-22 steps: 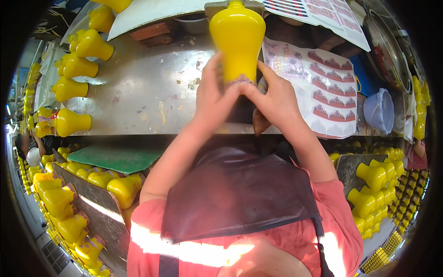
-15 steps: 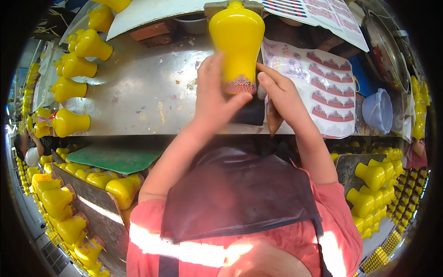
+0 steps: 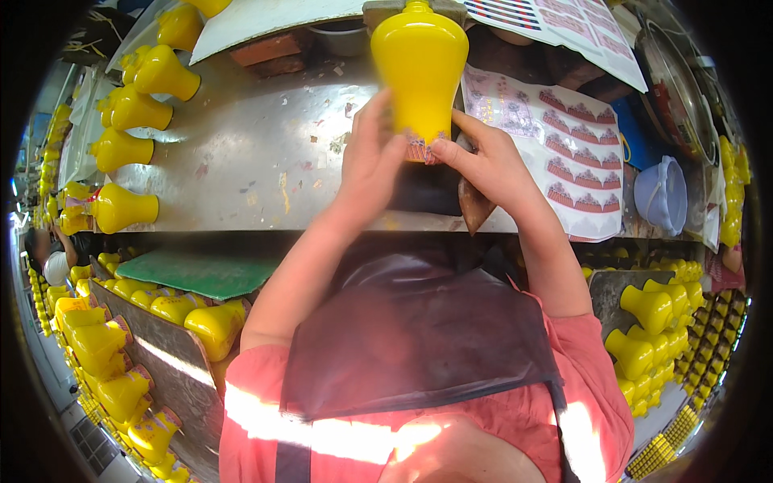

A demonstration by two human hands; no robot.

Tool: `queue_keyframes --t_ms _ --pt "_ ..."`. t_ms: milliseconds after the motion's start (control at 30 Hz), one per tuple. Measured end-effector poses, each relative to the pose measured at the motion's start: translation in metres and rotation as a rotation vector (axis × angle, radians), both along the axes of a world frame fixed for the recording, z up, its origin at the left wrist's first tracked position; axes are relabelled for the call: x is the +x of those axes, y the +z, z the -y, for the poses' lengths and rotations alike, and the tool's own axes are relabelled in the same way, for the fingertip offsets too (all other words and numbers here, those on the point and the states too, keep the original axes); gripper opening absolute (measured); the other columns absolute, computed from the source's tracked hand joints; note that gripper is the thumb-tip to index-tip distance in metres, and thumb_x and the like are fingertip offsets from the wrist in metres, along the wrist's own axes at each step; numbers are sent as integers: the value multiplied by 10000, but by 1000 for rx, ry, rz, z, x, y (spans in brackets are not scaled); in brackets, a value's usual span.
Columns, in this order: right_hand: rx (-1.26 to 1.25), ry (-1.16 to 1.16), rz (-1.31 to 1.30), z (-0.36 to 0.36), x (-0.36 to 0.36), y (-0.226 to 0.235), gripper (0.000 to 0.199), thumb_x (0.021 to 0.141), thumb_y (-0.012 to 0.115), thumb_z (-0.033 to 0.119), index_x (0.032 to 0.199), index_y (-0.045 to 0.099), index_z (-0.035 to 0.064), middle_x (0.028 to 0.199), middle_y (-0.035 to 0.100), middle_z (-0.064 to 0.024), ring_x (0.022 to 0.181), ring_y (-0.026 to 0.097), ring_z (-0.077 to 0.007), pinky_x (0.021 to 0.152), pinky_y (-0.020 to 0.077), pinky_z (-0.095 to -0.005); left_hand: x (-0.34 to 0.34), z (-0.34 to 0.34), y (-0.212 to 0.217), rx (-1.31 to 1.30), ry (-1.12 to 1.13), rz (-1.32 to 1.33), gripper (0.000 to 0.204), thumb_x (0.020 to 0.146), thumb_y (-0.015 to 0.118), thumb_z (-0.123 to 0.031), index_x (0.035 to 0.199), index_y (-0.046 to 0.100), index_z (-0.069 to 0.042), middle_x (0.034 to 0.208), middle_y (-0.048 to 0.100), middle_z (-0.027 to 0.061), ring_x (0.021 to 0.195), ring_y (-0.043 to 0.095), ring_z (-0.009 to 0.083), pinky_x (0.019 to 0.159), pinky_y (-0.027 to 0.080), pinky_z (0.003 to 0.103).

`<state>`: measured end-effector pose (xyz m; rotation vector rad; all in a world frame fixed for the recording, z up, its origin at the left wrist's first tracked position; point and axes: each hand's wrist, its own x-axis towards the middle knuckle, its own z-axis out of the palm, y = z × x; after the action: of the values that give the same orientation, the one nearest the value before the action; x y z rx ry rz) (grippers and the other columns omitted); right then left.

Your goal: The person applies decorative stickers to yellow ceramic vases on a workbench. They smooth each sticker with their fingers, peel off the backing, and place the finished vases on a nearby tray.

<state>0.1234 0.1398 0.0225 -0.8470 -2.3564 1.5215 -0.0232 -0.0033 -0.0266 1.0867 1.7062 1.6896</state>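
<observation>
A glossy yellow vase [image 3: 419,68] lies on the metal bench [image 3: 266,153] with its base toward me. My left hand [image 3: 369,157] grips the left side of its base. My right hand [image 3: 487,165] presses a small red patterned decal [image 3: 420,149] onto the lower rim with the fingertips. Both hands touch the vase.
A sheet of red decals [image 3: 576,157] lies right of the vase. Several yellow vases [image 3: 133,141] lie along the bench's left end, and more fill racks at lower left [image 3: 105,354] and right [image 3: 656,334]. A green board [image 3: 201,274] and a pale blue bowl [image 3: 662,193] are nearby.
The fingers of both hands have shifted along the vase's base, with the decal now showing between them. The vase stays in place.
</observation>
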Motion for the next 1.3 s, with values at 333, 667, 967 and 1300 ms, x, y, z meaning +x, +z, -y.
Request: queue_keyframes --t_ms 333,667,967,1300 --pt "148 -141 17 16 -11 1 553 880 646 505 1214 711 68 857 729 -203 784 709 -353 737 534 -416 5 -4 -2 1 48 -134 603 980 540 -153 1534 340 -21 1470 429 229 1354 457 379 1143 376 443" --pt "-91 -89 -14 9 -9 7 549 938 624 445 1338 632 70 889 720 -164 814 700 -258 769 536 -364 -2 -3 -7 28 -16 -77 586 1045 496 -141 1591 295 -76 1510 384 78 1177 486 182 1039 433 325" --pt "10 -62 -45 10 -6 2 576 899 673 440 1340 648 70 949 728 -157 802 668 -208 768 521 -324 6 -6 -2 2 85 -185 591 974 550 -149 1528 376 -41 1478 430 227 1371 441 390 1158 351 450" --pt "-11 -78 89 14 -7 4 579 914 649 467 1365 637 106 863 710 -149 760 680 -181 720 526 -323 9 -10 -3 -63 129 -321 619 999 528 -85 1579 314 -97 1431 417 124 1132 516 213 988 460 329"
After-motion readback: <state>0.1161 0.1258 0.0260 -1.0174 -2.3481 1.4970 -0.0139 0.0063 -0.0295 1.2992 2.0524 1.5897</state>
